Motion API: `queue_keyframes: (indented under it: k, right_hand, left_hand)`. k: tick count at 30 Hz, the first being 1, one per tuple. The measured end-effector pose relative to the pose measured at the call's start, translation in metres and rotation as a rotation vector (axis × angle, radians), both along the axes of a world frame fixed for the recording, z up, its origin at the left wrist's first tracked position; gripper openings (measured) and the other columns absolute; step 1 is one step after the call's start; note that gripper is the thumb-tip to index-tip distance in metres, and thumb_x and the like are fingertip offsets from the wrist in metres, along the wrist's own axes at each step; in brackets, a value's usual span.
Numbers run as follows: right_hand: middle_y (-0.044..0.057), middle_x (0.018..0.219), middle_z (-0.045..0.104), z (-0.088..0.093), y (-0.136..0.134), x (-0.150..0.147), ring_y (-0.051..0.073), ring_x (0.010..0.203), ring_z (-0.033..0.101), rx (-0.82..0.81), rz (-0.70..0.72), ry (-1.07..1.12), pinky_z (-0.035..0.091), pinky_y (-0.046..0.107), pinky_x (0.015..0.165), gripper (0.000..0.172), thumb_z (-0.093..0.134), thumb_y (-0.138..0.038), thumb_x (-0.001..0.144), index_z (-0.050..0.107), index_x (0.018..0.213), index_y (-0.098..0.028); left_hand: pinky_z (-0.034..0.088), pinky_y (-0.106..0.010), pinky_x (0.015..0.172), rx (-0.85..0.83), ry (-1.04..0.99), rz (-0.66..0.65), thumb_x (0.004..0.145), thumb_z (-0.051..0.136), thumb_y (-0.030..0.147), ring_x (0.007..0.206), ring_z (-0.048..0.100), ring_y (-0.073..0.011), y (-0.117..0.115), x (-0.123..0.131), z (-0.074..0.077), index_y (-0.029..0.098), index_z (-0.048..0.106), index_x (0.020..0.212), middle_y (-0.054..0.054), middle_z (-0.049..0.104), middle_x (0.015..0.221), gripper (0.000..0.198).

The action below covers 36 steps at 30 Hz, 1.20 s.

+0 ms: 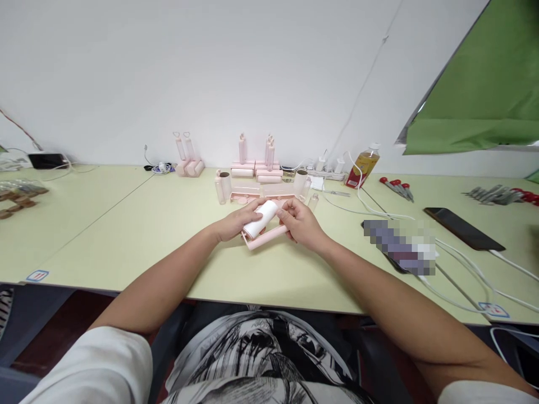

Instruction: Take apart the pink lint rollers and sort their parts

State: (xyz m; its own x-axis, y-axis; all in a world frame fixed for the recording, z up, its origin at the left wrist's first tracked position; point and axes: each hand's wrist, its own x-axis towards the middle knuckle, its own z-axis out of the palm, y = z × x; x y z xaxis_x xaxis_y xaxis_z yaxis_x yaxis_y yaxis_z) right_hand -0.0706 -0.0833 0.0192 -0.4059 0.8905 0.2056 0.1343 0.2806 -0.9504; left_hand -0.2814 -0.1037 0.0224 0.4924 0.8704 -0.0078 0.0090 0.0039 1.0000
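Observation:
Over the middle of the table I hold a lint roller, its white roll (pixel 261 219) tilted up to the right. My left hand (pixel 237 220) wraps round the roll from the left, thumb on its side. Below the roll runs a pink plastic frame (pixel 267 238). My right hand (pixel 302 225) pinches at the roller's right end with bent fingers; its fingertips partly cover that end. Just behind my hands lie open pink cases (pixel 245 192), with a cardboard tube (pixel 301 179) upright beside them.
Several pink rollers (pixel 243 173) and handles stand against the wall. A drink bottle (pixel 362 166), power strip (pixel 332 174) and white cables are at the back right. Phones (pixel 463 229) and red-handled tools (pixel 398 188) lie to the right. Wooden-based items (pixel 19 197) sit far left.

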Motion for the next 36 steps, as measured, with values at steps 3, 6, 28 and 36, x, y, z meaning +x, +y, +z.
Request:
queue_keyframes:
  k: [3, 6, 28, 36]
  right_hand:
    - [-0.008, 0.057, 0.051, -0.001, 0.001, 0.000, 0.008, 0.035, 0.042, 0.025, -0.036, 0.000, 0.031, 0.021, 0.035, 0.033, 0.060, -0.052, 0.084, 0.042, 0.084, -0.024]
    - [-0.008, 0.057, 0.051, -0.004, 0.003, -0.001, 0.008, 0.039, 0.041, 0.054, -0.060, -0.005, 0.031, 0.021, 0.038, 0.033, 0.060, -0.051, 0.085, 0.043, 0.083, -0.023]
    - [0.004, 0.097, 0.062, 0.006, 0.000, 0.003, 0.013, 0.071, 0.057, -0.072, 0.175, 0.016, 0.055, 0.027, 0.056, 0.040, 0.068, -0.035, 0.078, 0.061, 0.113, -0.018]
    - [-0.005, 0.060, 0.054, -0.004, -0.003, -0.006, 0.010, 0.045, 0.054, -0.285, 0.164, -0.113, 0.049, 0.021, 0.041, 0.014, 0.058, -0.013, 0.075, 0.056, 0.089, -0.018]
  left_hand:
    - [0.044, -0.025, 0.061, 0.013, 0.003, 0.000, 0.085, 0.056, 0.038, 0.075, 0.058, -0.0160, -0.001, 0.001, 0.001, 0.028, 0.030, 0.148, -0.005, 0.058, 0.100, 0.069]
    - [0.045, -0.026, 0.066, 0.072, 0.068, 0.019, 0.084, 0.056, 0.039, 0.085, 0.057, -0.0178, -0.001, 0.001, 0.002, 0.027, 0.034, 0.147, -0.007, 0.057, 0.115, 0.067]
    - [0.044, -0.031, 0.078, 0.424, 0.320, -0.006, 0.066, 0.055, 0.021, 0.096, 0.054, -0.0218, -0.006, 0.001, 0.006, 0.021, 0.032, 0.130, -0.007, 0.054, 0.112, 0.068]
    - [0.041, -0.031, 0.071, 0.618, 0.642, -0.032, 0.073, 0.046, 0.024, 0.085, 0.054, -0.0218, -0.016, 0.005, 0.015, 0.020, 0.042, 0.121, -0.004, 0.058, 0.099, 0.048]
